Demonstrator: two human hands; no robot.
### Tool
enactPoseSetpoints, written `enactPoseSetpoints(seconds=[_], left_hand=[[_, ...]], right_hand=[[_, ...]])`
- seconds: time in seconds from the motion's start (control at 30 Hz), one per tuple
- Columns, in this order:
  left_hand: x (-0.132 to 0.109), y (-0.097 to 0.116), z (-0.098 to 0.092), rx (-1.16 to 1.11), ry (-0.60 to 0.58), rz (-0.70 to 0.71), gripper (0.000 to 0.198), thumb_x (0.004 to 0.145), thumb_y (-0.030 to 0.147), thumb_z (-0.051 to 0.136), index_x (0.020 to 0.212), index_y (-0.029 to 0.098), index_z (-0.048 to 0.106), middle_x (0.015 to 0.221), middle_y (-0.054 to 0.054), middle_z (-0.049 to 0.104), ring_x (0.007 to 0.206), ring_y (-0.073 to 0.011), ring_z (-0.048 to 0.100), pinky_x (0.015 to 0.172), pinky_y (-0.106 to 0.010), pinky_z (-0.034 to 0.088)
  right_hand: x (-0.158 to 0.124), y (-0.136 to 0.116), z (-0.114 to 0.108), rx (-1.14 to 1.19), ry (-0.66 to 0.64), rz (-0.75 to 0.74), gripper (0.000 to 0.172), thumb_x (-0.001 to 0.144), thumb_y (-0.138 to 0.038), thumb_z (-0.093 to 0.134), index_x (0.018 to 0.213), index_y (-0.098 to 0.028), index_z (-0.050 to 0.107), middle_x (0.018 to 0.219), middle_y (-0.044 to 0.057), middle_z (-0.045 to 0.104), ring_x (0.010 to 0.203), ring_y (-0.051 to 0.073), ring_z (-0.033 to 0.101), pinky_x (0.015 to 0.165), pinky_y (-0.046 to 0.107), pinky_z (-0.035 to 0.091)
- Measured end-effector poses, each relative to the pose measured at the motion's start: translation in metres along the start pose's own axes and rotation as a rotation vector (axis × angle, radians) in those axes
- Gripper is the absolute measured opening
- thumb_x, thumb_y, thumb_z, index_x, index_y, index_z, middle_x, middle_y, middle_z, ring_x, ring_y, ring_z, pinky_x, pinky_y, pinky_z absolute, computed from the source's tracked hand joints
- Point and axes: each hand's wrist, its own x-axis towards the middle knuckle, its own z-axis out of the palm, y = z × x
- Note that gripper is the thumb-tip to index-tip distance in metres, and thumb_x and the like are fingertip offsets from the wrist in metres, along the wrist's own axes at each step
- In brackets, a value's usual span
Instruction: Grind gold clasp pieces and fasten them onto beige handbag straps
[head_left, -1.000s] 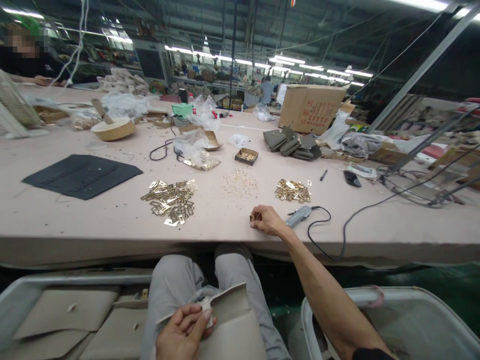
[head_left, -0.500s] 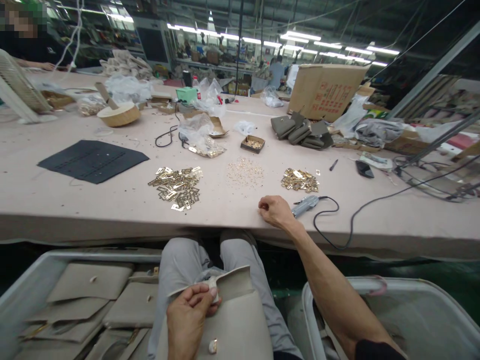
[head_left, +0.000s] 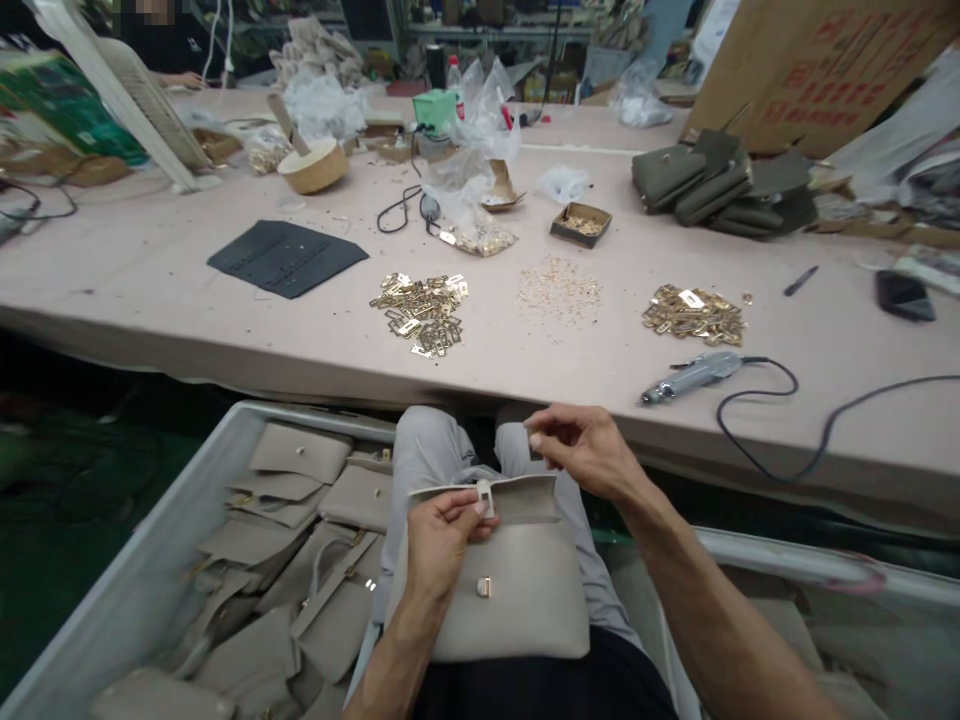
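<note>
A grey-beige handbag [head_left: 532, 590] lies across my lap, with a small metal clasp [head_left: 485, 587] on its front. My left hand [head_left: 439, 540] is closed on the raised flap [head_left: 525, 497], pinching it beside a pale plate with a slot [head_left: 485, 497]. Above and to the right of the flap, my right hand [head_left: 589, 450] is apart from the bag, its thumb and fingertips pinched together. Whatever is between those fingertips is too small to make out. On the table, nearest my right hand, rests a grey electric screwdriver [head_left: 694, 378] with a dark cord.
Gold metal plates lie in a left pile [head_left: 424, 312] and a right pile [head_left: 694, 315], with scattered tiny screws [head_left: 559, 290] between. A white bin [head_left: 247, 450] of bags stands left, another bin [head_left: 787, 550] right. Dark bags [head_left: 720, 185] and a carton [head_left: 810, 80] sit behind.
My right hand has left the tabletop and come back over my lap, close to the flap. My left hand keeps hold of the flap. The camera view has tilted down and turned left.
</note>
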Motion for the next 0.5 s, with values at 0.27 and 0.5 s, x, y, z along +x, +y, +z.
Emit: enactPoseSetpoints(seconds=[0.27,0.5], left_hand=[[0.002,0.002,-0.002,-0.008,-0.07,-0.003,0.043,0.065,0.033,0.094,0.094,0.006,0.079,0.081,-0.017,0.082,0.066,-0.0239,0.079,0.059,-0.025,0.063],[0.003,0.0,-0.004,-0.031,-0.081,0.012,0.04,0.065,0.033,0.094,0.093,0.007,0.08,0.076,-0.014,0.081,0.065,-0.023,0.078,0.06,-0.026,0.064]], right_hand=[[-0.013,0.027,0.062,0.236,-0.159,0.163,0.023,0.082,-0.034,0.073,0.093,-0.015,0.078,0.073,0.004,0.068,0.056,0.015,0.063,0.051,0.024,0.053],[-0.012,0.039,0.077,0.216,-0.164,0.211,0.021,0.08,-0.031,0.072,0.089,-0.014,0.079,0.086,0.006,0.069,0.059,0.016,0.066,0.054,0.028,0.058]])
